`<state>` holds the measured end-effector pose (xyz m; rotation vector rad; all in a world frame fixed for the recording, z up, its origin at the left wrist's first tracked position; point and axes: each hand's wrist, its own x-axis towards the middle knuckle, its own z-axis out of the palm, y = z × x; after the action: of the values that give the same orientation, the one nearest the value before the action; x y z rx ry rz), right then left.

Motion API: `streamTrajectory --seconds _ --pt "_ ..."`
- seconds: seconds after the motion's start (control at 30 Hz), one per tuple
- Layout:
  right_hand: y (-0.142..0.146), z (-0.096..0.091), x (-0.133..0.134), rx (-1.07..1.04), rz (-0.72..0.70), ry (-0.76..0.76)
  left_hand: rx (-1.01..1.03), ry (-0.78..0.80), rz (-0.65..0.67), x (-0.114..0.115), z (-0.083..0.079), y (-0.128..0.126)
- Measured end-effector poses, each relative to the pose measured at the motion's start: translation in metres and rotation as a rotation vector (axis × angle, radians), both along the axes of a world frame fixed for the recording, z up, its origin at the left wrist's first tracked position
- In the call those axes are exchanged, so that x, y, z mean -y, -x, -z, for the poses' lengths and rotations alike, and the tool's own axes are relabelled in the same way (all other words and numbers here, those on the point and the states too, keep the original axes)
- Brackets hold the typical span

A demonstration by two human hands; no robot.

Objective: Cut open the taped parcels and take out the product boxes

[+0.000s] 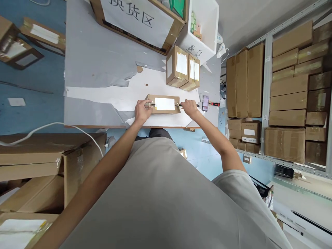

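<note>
A small cardboard box (165,104) with a white label on top lies on the table near its front edge. My left hand (143,111) is closed around the box's left end. By the right end, my right hand (190,108) is closed on a slim dark tool. Its thin tip points at the box's edge, and its dark end sticks out beyond my hand. The tool's exact kind is hard to make out. Just right of that hand lies a phone-like object (205,102) with a blurred face, beside a red and black handle (214,104).
Two taped boxes (181,67) stand behind the small box. Farther back are a large carton (137,20) with a handwritten sign and a white foam box (207,41). Shelves of cartons (287,114) rise at the right. More boxes (31,152) are stacked at the left.
</note>
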<state>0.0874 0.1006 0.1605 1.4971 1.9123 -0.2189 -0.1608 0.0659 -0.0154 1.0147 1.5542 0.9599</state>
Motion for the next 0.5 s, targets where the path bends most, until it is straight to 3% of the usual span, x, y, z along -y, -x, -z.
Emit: streamTrajectory --seconds 0.37,0.5 --pt "-0.066 0.024 -0.002 -0.144 0.076 -0.001 0.023 0.071 0.008 -0.007 0.002 0.014" --pt "-0.099 0.049 0.016 -0.375 0.205 0.013 -0.018 0.113 -0.012 -0.003 -0.004 0.022"
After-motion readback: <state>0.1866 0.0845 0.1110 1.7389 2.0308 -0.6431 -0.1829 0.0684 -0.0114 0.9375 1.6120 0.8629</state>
